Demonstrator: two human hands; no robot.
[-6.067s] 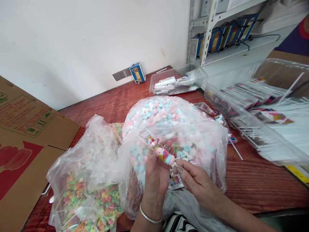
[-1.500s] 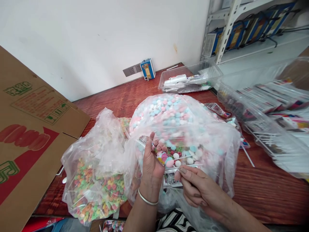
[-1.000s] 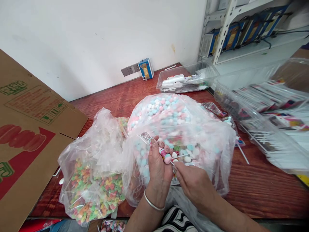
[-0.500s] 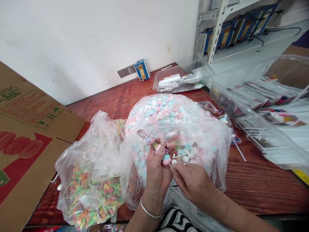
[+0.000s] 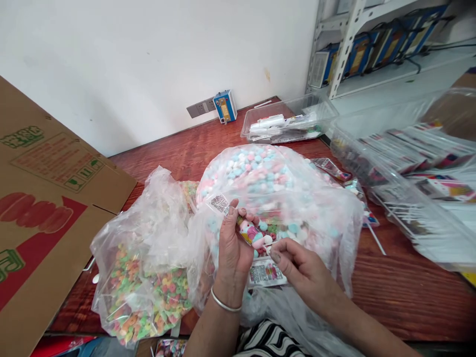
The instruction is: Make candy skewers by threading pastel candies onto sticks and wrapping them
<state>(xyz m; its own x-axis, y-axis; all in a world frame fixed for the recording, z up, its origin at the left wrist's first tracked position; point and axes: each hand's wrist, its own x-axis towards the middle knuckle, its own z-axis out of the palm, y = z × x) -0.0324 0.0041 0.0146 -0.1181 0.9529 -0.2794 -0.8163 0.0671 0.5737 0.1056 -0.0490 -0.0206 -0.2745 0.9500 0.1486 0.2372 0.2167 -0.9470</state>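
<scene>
Both my hands work on one small candy packet, in front of the big candy bag.

My left hand (image 5: 231, 248) has its grip closed around the candy packet (image 5: 250, 232), thumb on top and fingers curled behind, so the packet sits tilted just above the near edge of the table (image 5: 405, 292). My right hand (image 5: 302, 270) has its grip narrowed to a pinch, thumb and forefinger tight on the thin white stick (image 5: 274, 243) at the packet's lower end. Right behind is the big candy bag (image 5: 260, 171), full of pink, blue and white pieces. A printed sleeve (image 5: 266, 272) lies flat under my hands. To my left slumps a bag of coloured rings (image 5: 148, 290), beside a cardboard box (image 5: 44, 198). A clear tray (image 5: 375, 173) of sticks stands to my right.
</scene>
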